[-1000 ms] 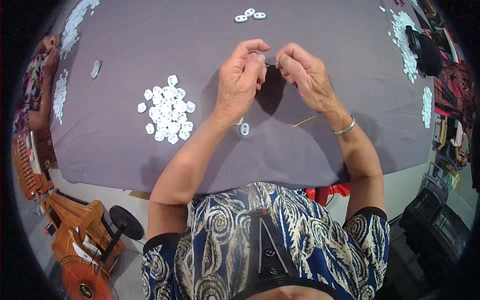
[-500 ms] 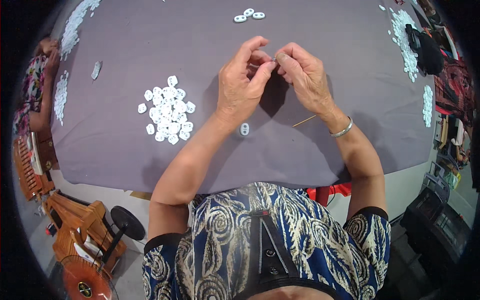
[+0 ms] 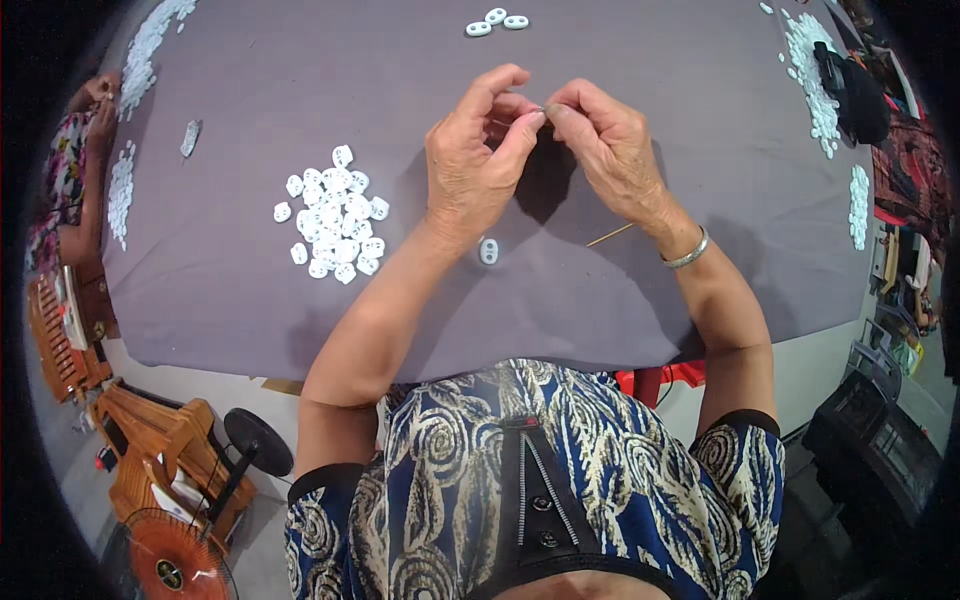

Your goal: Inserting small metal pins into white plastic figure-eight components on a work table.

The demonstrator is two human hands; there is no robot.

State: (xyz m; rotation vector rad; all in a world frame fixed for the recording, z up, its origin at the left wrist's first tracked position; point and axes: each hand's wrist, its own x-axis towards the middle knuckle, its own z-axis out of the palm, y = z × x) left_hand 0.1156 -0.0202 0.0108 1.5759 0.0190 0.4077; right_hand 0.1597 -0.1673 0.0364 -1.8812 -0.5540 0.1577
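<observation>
Above the grey cloth (image 3: 430,320), my left hand (image 3: 478,150) and my right hand (image 3: 605,140) meet at the fingertips. Both pinch something small between thumb and forefinger; it is mostly hidden, with only a tiny dark, shiny bit showing. A white oval piece with two dark holes (image 3: 489,251) lies below my left wrist. A thin wooden stick (image 3: 611,236) rests beside my right wrist, which wears a silver bangle (image 3: 687,249). To the left of my left forearm sits a pile of small white pieces with dark marks (image 3: 335,215).
Several white two-holed pieces (image 3: 479,29) lie at the far middle. Heaps of white pieces line the left (image 3: 122,195) and right (image 3: 815,90) table edges, with a black item (image 3: 858,105) at right. Another person's hands (image 3: 100,100) are at far left. An orange fan (image 3: 172,570) stands lower left.
My two hands have shifted slightly up and to the left, still joined at the fingertips. The pieces on the cloth lie as before.
</observation>
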